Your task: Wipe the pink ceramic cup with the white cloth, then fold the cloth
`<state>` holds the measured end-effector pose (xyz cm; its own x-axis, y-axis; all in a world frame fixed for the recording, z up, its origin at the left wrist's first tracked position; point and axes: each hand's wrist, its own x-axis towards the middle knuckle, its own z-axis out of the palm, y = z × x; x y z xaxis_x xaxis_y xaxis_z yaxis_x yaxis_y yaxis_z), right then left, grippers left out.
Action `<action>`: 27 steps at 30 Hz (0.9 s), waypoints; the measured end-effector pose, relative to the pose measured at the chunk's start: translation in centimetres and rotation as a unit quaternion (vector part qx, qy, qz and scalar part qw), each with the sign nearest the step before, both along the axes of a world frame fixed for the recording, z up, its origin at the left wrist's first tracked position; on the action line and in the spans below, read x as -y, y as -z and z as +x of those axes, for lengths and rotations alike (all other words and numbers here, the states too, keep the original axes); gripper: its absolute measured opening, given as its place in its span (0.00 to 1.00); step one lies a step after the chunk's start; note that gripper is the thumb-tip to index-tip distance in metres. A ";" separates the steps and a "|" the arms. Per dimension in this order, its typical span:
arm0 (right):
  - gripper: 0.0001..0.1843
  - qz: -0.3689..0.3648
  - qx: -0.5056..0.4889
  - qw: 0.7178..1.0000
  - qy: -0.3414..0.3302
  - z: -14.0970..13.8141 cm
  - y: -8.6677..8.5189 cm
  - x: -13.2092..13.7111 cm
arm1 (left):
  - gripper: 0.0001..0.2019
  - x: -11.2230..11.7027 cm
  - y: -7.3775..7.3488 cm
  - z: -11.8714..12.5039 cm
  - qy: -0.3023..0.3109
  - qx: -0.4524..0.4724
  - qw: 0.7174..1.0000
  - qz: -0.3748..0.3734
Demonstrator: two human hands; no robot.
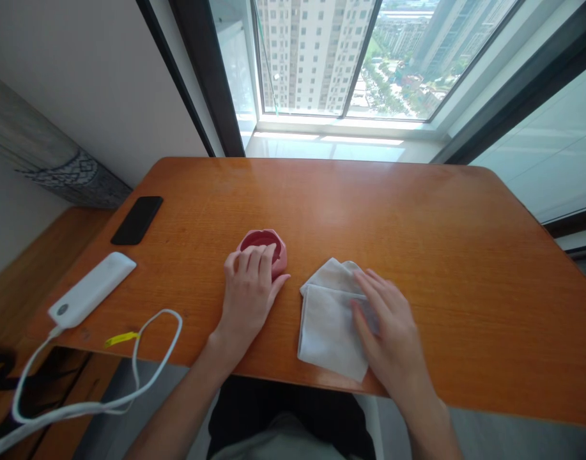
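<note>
A small pink bowl-like dish [266, 240] stands on the orange wooden table [417, 230], near its front. My left hand [249, 291] rests on the dish's near side, fingers curled over its rim. To the right lies a folded white cloth [326, 319], flat on the table. My right hand [386, 326] lies on the cloth's right part with fingers stretched out flat, pressing it down.
A black phone [137, 219] lies at the table's left edge. Closer to me, a white power bank [91, 289] trails a looping white cable [144, 370] with a yellow tag over the table's front edge. Behind the table is a large window.
</note>
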<state>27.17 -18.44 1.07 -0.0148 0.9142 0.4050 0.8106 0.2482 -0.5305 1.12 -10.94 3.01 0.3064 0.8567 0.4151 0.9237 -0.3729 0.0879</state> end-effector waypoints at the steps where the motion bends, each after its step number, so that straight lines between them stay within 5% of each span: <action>1: 0.30 -0.022 0.018 0.998 -0.058 -0.2 -0.2 -0.3 | 0.17 1.0 -0.1 0.2 -0.005 0.035 0.999 0.017; 3: 0.29 -0.059 0.054 0.989 -0.127 -0.8 -0.5 -0.9 | 0.07 3.7 -0.1 0.9 -0.015 0.106 0.994 0.006; 6: 0.28 -0.099 0.103 0.979 -0.145 -1.5 -0.9 -1.5 | 0.13 8.1 0.5 2.3 -0.003 0.153 0.982 -0.113; 9: 0.29 -0.117 0.105 0.977 -0.146 -1.5 -1.3 -1.6 | 0.11 11.2 1.5 3.5 0.003 0.205 0.967 -0.149; 16: 0.13 -0.073 0.012 0.986 -0.148 0.6 -1.6 -0.3 | 0.10 11.9 0.8 4.1 0.088 0.306 0.933 -0.168; 20: 0.16 -0.057 -0.054 0.983 -0.166 1.8 -1.9 0.7 | 0.17 12.2 0.3 4.0 0.194 0.373 0.899 -0.128; 23: 0.28 -0.080 -0.111 0.978 -0.160 2.6 -2.5 1.9 | 0.20 13.0 1.0 4.1 0.265 0.420 0.850 -0.174; 27: 0.34 -0.113 -0.185 0.964 -0.155 4.6 -3.1 4.1 | 0.09 14.3 2.7 4.4 0.244 0.537 0.731 -0.344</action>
